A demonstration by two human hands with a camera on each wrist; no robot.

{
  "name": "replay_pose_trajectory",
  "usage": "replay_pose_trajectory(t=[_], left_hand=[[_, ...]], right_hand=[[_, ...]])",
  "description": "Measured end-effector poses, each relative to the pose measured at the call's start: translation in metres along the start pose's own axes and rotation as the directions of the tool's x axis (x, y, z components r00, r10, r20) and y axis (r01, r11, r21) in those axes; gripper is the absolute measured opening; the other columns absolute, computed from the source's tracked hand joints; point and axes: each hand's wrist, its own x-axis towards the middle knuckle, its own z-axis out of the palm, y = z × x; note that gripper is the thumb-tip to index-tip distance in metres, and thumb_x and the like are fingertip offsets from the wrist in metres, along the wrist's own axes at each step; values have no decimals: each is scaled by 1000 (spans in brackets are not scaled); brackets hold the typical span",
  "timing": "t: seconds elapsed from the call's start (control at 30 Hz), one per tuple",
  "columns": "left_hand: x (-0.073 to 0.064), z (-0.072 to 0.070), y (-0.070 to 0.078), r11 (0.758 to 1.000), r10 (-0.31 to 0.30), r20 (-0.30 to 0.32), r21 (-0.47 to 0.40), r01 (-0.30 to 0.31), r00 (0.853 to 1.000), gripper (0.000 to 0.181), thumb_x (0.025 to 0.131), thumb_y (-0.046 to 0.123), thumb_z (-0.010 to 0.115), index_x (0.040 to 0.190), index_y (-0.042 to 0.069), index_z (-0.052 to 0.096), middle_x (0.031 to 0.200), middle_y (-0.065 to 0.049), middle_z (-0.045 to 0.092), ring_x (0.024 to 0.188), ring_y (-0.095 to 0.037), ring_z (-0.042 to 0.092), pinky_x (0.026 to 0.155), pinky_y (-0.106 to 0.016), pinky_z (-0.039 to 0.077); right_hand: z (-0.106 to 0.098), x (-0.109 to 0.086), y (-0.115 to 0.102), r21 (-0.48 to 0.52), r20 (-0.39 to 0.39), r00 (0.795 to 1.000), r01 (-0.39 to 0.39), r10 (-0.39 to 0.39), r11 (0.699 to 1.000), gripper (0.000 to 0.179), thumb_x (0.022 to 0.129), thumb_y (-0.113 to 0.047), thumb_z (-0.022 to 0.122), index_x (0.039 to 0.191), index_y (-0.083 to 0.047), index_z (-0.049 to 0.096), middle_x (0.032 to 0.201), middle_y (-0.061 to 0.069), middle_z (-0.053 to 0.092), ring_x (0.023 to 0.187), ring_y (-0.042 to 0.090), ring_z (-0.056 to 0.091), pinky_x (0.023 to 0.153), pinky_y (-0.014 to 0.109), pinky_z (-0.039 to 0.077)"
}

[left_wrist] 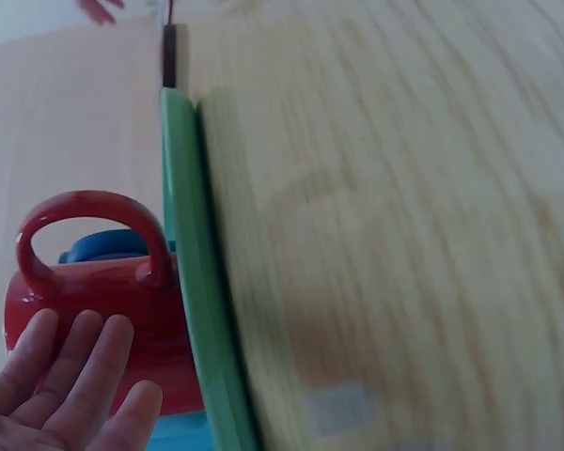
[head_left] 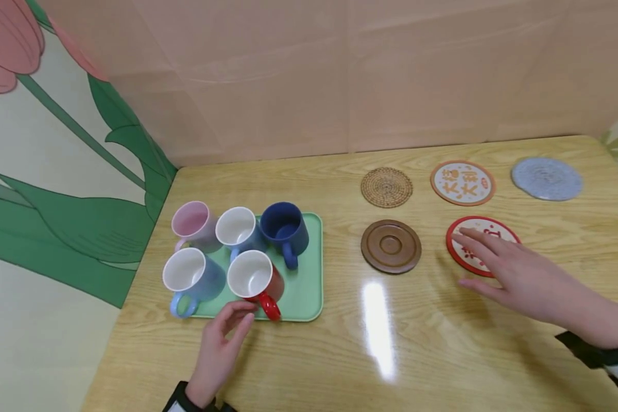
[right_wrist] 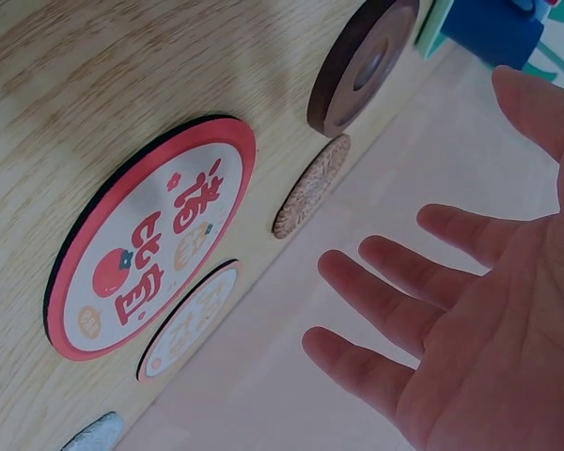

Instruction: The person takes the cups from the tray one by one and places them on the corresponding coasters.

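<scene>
The red mug [head_left: 252,277] stood on the green tray [head_left: 315,269], just beyond the left hand [head_left: 221,343], its handle [head_left: 270,307] lying rightward of the fingertips [left_wrist: 117,334]; this hand was loosely extended, whether touching I could not tell. The right hand [head_left: 530,280], fingers spread, hung over the red-rimmed coaster [right_wrist: 150,240]

Studio-like indoor corner, tulip mural [head_left: 77,229], creased beige sheet [head_left: 350,80]

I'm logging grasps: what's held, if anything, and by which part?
Nothing is held: left hand beside the glossy red cylindrical mug, right hand above the round red-rimmed coaster.
</scene>
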Motion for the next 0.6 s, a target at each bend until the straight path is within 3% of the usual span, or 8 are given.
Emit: replay_pose_trajectory(t=[0.23,0.37,0.5,0.6], left_hand=[[1,9,-1,996,-82,54,-24,84,995,17,94,0,60,108,-5,67,99,-11,71,90,-12,66,80,-20,50],[3,18,-1,987,-93,93,-120,104,991,18,95,-2,58,109,-10,66,100,-19,70,93,-11,66,83,-23,50],[6,24,0,955,-137,148,-243,170,979,21,98,2,55,109,-13,64,103,-25,68,97,-16,67,88,-26,50],[8,27,1,915,-213,166,-311,256,963,26,99,7,54,109,-15,63,102,-24,68,97,-18,68,90,-27,49]], right_hand=[[1,-1,-3,0,-13,1000,-7,7,1000,78,73,-34,83,137,-3,50,132,18,51,114,38,52,87,56,39],[1,-2,-5,2,-16,1000,-11,11,1000,77,73,-33,84,136,-3,51,132,17,51,114,36,52,87,55,40],[2,-3,-5,2,-23,1000,-11,11,1000,78,73,-33,84,137,-4,51,132,15,51,115,34,51,87,53,39],[3,-5,-5,3,-29,999,-13,13,1000,79,73,-33,84,138,-5,50,133,15,51,117,34,49,92,50,38]])
